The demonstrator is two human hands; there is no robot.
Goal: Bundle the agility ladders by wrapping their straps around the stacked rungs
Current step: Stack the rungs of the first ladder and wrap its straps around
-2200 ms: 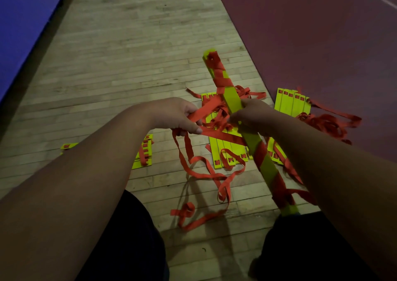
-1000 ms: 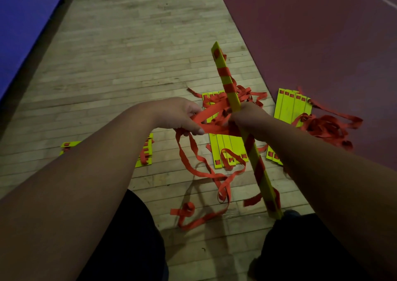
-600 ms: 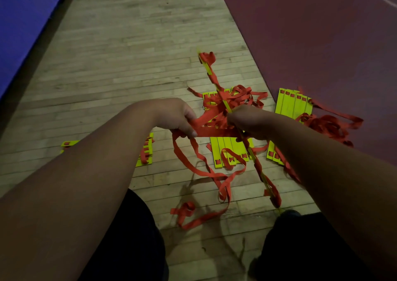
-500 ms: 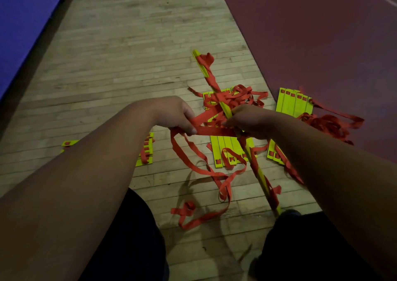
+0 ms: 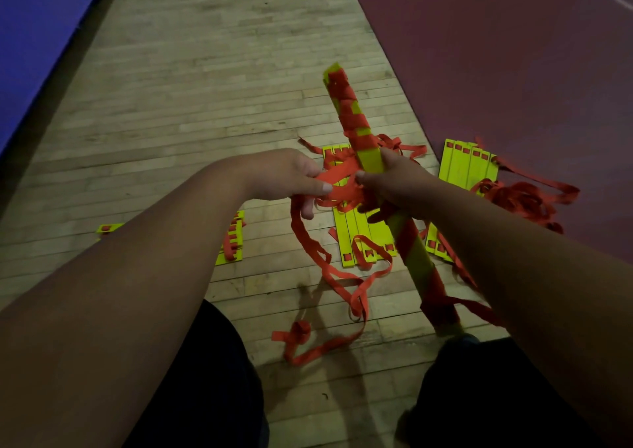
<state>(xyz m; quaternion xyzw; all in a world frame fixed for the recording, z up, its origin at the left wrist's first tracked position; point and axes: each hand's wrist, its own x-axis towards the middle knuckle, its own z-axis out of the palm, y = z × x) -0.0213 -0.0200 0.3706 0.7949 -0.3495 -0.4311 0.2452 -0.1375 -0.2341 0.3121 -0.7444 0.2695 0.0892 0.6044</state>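
Observation:
A stack of yellow-green rungs (image 5: 370, 154) stands tilted in front of me, wound with red strap along its upper and lower parts. My right hand (image 5: 394, 183) grips the stack at its middle. My left hand (image 5: 294, 180) pinches the red strap (image 5: 339, 187) just left of the stack. The loose strap hangs down from my left hand and lies in loops on the floor (image 5: 329, 310). The stack's lower end rests near my right knee.
Several flat rungs (image 5: 363, 238) lie on the wooden floor behind the stack. Another rung pile with tangled red strap (image 5: 466, 170) lies at the right by the maroon mat (image 5: 513, 70). A smaller rung group (image 5: 233, 242) lies at left. A blue mat (image 5: 34, 19) borders the far left.
The rung stack has turned about its long axis, from edge-on to its broad face towards me. The strap stays pinched in my left hand, now closer to the stack.

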